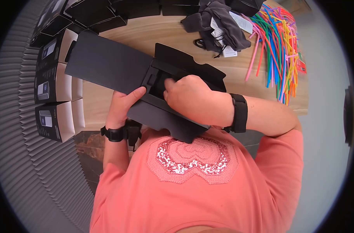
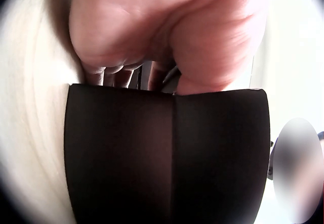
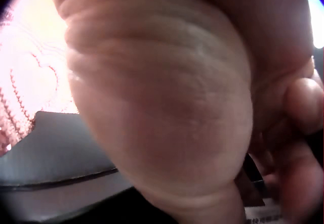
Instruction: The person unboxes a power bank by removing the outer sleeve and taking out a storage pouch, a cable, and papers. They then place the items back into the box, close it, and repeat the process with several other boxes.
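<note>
A black box (image 1: 111, 62) with its long lid and side flaps unfolded lies tilted in front of the person's chest. The left hand (image 1: 122, 106) grips its near edge, thumb on top and the other fingers beneath. Over the box's inner compartment is the right hand (image 1: 188, 93), its fingers bent down into the opening; whether they hold something is hidden. In the left wrist view the left hand (image 2: 167, 32) is at the edge of a dark panel (image 2: 167, 153). The right wrist view has the right hand (image 3: 167, 97) close up, beside a grey flap (image 3: 66, 143).
Boxes with a device picture (image 1: 47, 118) are stacked at the left, and more black boxes (image 1: 140, 7) line the back. A dark grey cloth (image 1: 223, 23) with white tags and a pile of coloured straws (image 1: 278, 50) lie on the wooden table (image 1: 97, 101).
</note>
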Available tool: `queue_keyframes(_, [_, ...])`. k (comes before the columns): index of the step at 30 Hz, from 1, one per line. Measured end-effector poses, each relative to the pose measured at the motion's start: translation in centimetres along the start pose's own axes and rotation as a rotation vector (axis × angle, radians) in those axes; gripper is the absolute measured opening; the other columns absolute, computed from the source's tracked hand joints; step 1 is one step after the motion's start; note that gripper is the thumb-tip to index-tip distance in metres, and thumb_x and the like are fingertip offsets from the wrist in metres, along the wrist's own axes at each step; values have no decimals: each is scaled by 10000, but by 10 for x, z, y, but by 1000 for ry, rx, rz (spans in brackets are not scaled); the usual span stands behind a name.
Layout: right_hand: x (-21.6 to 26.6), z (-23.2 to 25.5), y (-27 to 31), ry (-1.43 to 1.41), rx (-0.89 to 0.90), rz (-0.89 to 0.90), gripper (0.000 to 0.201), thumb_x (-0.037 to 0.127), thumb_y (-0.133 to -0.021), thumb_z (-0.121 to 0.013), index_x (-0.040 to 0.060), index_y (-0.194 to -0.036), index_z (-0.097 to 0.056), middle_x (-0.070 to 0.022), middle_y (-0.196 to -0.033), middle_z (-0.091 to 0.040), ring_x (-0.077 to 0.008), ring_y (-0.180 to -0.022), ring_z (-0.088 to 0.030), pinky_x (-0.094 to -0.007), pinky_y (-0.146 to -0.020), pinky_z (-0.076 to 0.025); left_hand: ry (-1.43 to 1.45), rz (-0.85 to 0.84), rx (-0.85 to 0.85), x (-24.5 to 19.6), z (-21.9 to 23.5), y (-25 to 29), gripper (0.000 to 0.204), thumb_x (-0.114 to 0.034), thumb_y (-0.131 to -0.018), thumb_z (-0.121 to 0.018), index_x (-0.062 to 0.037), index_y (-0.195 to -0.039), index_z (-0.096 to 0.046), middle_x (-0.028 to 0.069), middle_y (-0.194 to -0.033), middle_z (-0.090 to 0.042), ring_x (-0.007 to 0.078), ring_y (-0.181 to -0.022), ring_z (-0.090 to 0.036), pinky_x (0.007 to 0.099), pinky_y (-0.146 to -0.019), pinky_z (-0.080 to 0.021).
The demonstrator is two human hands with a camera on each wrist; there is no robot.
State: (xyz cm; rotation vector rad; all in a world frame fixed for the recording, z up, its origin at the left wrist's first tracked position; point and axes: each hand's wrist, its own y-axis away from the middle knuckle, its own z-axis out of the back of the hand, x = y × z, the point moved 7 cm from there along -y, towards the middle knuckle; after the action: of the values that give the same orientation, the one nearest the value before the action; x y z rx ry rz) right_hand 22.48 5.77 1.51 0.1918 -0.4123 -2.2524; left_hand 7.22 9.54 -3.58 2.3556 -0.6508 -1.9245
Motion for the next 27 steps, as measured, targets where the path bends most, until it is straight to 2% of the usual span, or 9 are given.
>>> queue_keyframes(2, [1, 5, 4, -10, -21, 85, 257, 114, -731, -698, 50, -980, -697, -95, -901, -634, -203, -711, -703, -317, -536, -543, -1, -5, 9, 0, -1, 0, 380, -129, -897, -732, -10, -1240, -618, 33, -1128, -651, 129, -997, -620, 276, -855, -502])
queue_keyframes(8, [-14, 36, 22, -168, -94, 41, 319, 98, -712, -711, 53, -1024, -663, -88, -847, -610, -256, -699, -694, -347, -519, -534, -44, 8, 28, 0, 3, 0, 383, -132, -904, -721, 0, -1245, -610, 39, -1135, -649, 130, -1008, -618, 279, -861, -503])
queue_keyframes(12, [-65, 86, 80, -232, -741, -149, 326, -9, -781, -667, 58, -1098, -629, -85, -884, -675, -247, -736, -691, -341, -586, -523, -53, 32, 32, -1, 1, 0, 397, -142, -902, -724, 12, -1249, -605, 47, -1140, -650, 133, -1010, -619, 278, -866, -503])
queue_keyframes(17, [-148, 71, 119, -401, -717, -682, 331, 21, -871, -662, 81, -1192, -609, -81, -1040, -688, -241, -780, -667, -321, -666, -535, -26, 41, 42, 4, 3, -2, 418, -139, -896, -728, 11, -1265, -600, 48, -1157, -650, 141, -1035, -615, 287, -894, -497])
queue_keyframes(18, [-153, 73, 114, -402, -721, -691, 331, 21, -871, -662, 81, -1192, -609, -81, -1040, -688, -241, -780, -667, -321, -666, -535, -23, 24, 37, 3, 3, -2, 427, -135, -895, -727, 8, -1275, -595, 49, -1168, -647, 145, -1049, -612, 291, -907, -493])
queue_keyframes(20, [-152, 87, 103, -178, -776, -651, 194, 99, -871, -635, -8, -1028, -600, -224, -870, -664, -402, -842, -665, -426, -728, -538, -14, 9, 40, 2, 2, -2, 435, -130, -893, -727, 5, -1283, -590, 50, -1182, -642, 148, -1062, -608, 294, -916, -490])
queue_keyframes(22, [-161, 70, 103, -191, -831, -544, 209, 147, -868, -656, 5, -1006, -589, -227, -820, -652, -404, -804, -656, -447, -702, -521, -2, -10, 37, 2, 2, -3, 444, -125, -891, -727, 1, -1292, -585, 51, -1195, -638, 150, -1074, -605, 296, -926, -486])
queue_keyframes(24, [-167, 48, 109, -86, -904, -556, 375, 27, -868, -662, 100, -1232, -608, -95, -1064, -681, -211, -776, -656, -308, -682, -523, -3, 4, 51, 4, 4, -4, 455, -120, -890, -726, -5, -1305, -577, 56, -1213, -630, 152, -1086, -602, 295, -932, -484])
queue_keyframes(27, [-131, 51, 135, -352, -824, -559, 453, 51, -841, -701, 67, -1276, -580, -109, -1103, -673, -235, -823, -659, -328, -717, -527, -11, 3, 45, 3, 4, -3, 443, -120, -893, -722, 0, -1296, -582, 55, -1201, -637, 152, -1085, -602, 296, -932, -484])
